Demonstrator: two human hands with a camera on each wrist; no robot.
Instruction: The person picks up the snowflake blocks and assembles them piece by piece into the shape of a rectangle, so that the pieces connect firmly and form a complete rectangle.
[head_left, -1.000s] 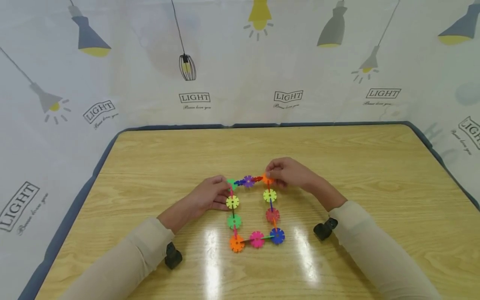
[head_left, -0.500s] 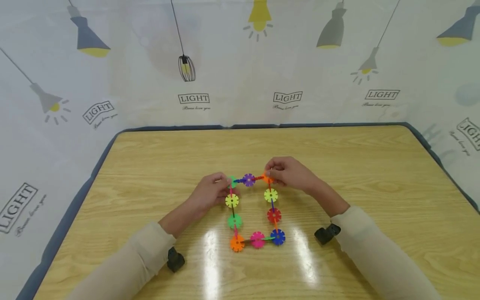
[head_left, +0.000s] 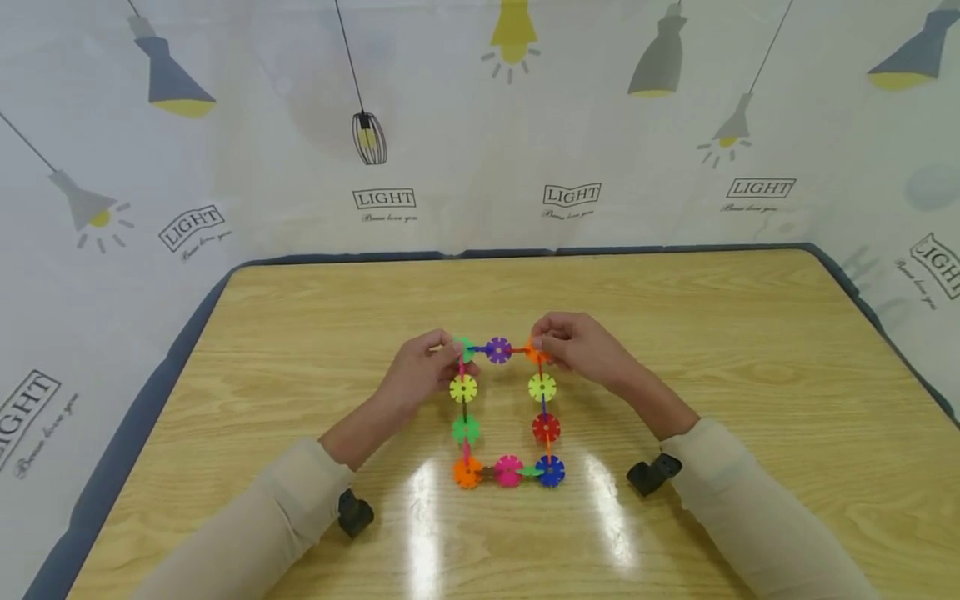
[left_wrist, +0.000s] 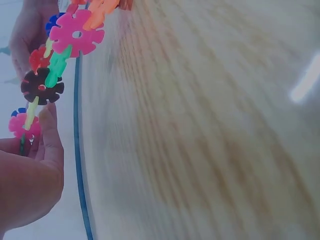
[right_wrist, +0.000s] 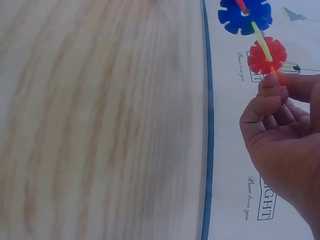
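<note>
Notched plastic snowflake discs are slotted together into a hollow rectangle (head_left: 508,482), seen in the head view in front of the person. My left hand (head_left: 412,375) pinches the green disc (head_left: 468,347) at its far left corner. The orange disc (head_left: 534,353) at the far right corner is pinched between thumb and fingers of my right hand (head_left: 585,348). An orange disc (head_left: 468,482) and a blue disc (head_left: 551,481) form the near corners. In the left wrist view a pink disc (left_wrist: 61,40) shows large; in the right wrist view, a red disc (right_wrist: 257,55) sits just past the fingertips.
The wooden table (head_left: 300,308) extends around the rectangle on every side, with a dark blue edge strip (head_left: 637,249). Behind it hangs a white wall covering (head_left: 465,200) printed with lamps. Black wrist cameras (head_left: 654,473) sit under both cuffs.
The left hand has shifted slightly away from the person, bringing the green corner with it. The rectangle's far side is now more level and its near side sits higher in view. Right hand barely moved.
</note>
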